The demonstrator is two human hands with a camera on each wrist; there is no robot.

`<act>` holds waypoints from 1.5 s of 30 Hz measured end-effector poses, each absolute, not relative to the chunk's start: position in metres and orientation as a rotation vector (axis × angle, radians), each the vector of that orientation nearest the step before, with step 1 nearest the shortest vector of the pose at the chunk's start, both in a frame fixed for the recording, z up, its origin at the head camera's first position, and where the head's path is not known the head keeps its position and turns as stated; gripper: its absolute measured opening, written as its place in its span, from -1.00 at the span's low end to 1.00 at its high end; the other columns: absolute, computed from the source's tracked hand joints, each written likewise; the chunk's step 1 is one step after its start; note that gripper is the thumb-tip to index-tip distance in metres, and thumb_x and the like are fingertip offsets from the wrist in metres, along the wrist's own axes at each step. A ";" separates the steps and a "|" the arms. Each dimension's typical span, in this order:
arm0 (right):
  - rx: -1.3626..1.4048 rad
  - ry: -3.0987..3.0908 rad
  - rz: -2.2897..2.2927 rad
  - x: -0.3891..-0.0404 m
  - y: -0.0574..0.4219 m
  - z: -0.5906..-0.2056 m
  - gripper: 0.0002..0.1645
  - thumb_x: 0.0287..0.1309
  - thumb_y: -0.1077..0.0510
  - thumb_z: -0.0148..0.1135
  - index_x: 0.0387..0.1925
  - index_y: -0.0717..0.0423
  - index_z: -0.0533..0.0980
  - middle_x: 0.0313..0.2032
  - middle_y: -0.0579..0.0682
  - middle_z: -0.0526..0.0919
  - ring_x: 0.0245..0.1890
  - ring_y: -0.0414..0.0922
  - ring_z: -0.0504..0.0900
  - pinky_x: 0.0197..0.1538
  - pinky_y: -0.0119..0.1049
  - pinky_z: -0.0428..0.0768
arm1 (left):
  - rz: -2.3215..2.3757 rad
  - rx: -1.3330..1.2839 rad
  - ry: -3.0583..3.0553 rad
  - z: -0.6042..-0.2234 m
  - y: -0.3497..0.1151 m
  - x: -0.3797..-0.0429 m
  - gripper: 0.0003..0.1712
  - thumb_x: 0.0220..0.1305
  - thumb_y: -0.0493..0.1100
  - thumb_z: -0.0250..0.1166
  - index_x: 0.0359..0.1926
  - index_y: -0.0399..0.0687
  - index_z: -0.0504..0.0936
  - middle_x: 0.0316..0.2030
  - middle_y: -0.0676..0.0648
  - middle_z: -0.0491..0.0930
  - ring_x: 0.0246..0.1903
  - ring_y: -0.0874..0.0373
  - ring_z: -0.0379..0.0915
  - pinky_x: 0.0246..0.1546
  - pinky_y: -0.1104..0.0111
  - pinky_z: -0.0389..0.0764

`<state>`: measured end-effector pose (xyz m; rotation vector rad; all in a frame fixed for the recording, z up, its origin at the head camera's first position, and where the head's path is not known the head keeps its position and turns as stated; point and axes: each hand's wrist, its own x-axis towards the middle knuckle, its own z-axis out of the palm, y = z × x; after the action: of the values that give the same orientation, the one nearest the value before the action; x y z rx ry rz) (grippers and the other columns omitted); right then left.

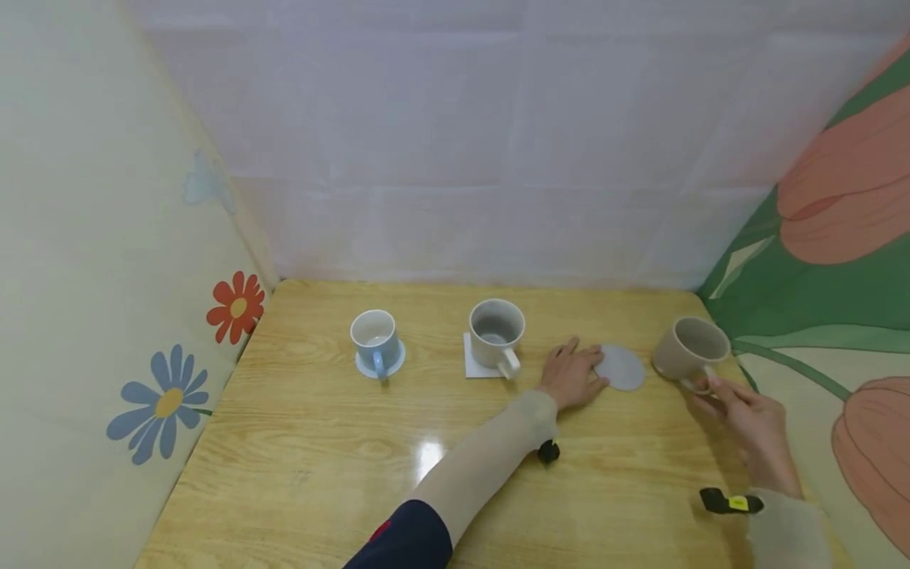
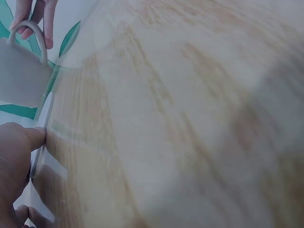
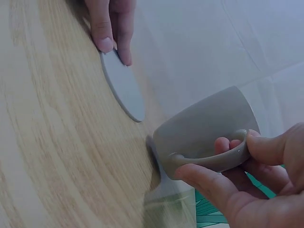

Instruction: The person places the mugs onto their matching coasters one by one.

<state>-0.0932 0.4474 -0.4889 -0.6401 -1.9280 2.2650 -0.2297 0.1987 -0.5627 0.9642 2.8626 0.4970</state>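
My left hand (image 1: 571,375) holds the left edge of a round grey coaster (image 1: 620,367) between thumb and fingers; the coaster lies on the table. In the right wrist view the thumb and a finger of that hand (image 3: 111,23) show on the coaster's rim (image 3: 122,85). Off to the right, my right hand (image 1: 746,419) grips the handle of a grey-beige mug (image 1: 671,356). Thumb and fingers wrap the handle (image 3: 228,159) in the right wrist view. Whether the mug's base touches the table I cannot tell. The mug stands apart from the coaster.
A small blue mug (image 1: 377,348) sits on a round light-blue coaster (image 1: 400,359) at the left. Mid-table, a larger pale mug (image 1: 490,348) stands on a square white coaster (image 1: 472,368). The wooden table (image 1: 306,474) meets a white cloth (image 1: 483,229) behind and patterned cloths on both sides.
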 end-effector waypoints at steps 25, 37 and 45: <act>-0.614 -1.914 2.268 -0.097 0.438 -0.477 -0.76 0.48 0.09 0.31 -0.22 0.09 0.83 -0.31 -0.18 0.83 -0.29 -0.27 0.86 -0.19 -0.42 0.80 | 0.571 0.936 2.860 -0.568 0.198 -0.230 -0.33 0.54 0.33 0.19 0.56 0.38 0.41 0.59 0.35 0.25 0.68 0.11 0.00 0.66 0.23 0.08; -0.534 -1.851 2.337 -0.097 0.435 -0.469 -0.74 0.48 0.15 0.30 -0.25 0.22 0.81 -0.29 -0.12 0.84 -0.26 -0.24 0.87 -0.17 -0.38 0.81 | 0.624 0.928 2.861 -0.568 0.196 -0.230 -0.29 0.53 0.31 0.22 0.58 0.31 0.39 0.59 0.30 0.30 0.67 0.10 0.02 0.67 0.22 0.09; -0.428 -1.779 2.387 -0.096 0.432 -0.464 -0.75 0.48 0.22 0.29 -0.23 0.29 0.80 -0.28 -0.05 0.85 -0.24 -0.18 0.88 -0.13 -0.33 0.81 | 0.640 0.913 2.857 -0.569 0.197 -0.231 -0.29 0.52 0.31 0.23 0.58 0.29 0.40 0.58 0.31 0.30 0.68 0.13 0.00 0.67 0.24 0.06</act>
<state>-0.0964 0.4321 -0.4641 -0.4278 -1.7794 2.3872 -0.2310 0.1969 -0.5692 0.9130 2.8573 0.6396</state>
